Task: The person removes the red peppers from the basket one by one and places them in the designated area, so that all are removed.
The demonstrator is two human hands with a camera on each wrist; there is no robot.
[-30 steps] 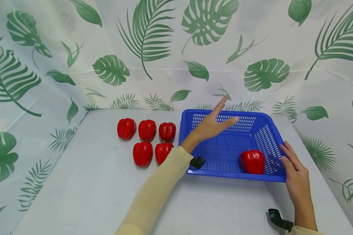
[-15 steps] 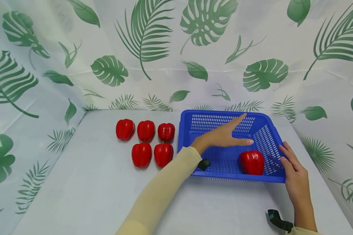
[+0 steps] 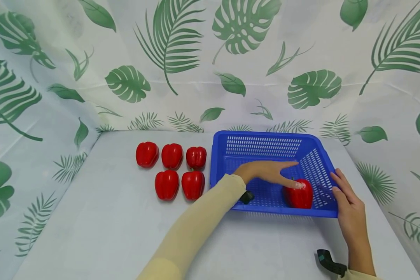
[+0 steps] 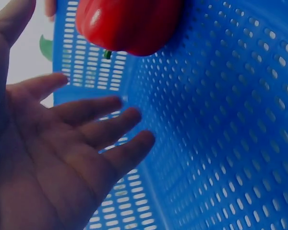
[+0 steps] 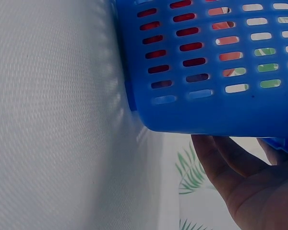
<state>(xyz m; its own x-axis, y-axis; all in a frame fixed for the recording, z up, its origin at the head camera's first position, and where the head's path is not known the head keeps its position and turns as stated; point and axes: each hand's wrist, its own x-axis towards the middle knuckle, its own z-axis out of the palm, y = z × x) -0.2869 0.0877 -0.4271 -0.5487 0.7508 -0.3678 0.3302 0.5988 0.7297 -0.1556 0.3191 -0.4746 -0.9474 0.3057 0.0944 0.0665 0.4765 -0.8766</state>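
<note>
A red bell pepper (image 3: 300,195) sits inside the blue plastic basket (image 3: 264,210), towards its front right corner. Over the basket floor my left hand (image 3: 266,171) reaches in with fingers spread, its thumb overlapping the pepper in the head view. From the left wrist, the palm (image 4: 53,158) faces the basket interior, and a gap shows between the fingers and the pepper (image 4: 129,24). My right hand (image 3: 352,216) holds the basket's right side by the rim. In the right wrist view its fingers (image 5: 225,163) lie against the basket wall (image 5: 201,115).
Left of the basket, several red bell peppers stand in two rows on the white table (image 3: 101,225), among them a front one (image 3: 167,185) and a back one (image 3: 147,154). A leaf-printed curtain (image 3: 192,50) rises behind. Black wrist devices (image 3: 330,263) are on both arms.
My left hand has come down and to the right, from above the basket's back left to beside the pepper inside. The right hand keeps its hold on the rim.
</note>
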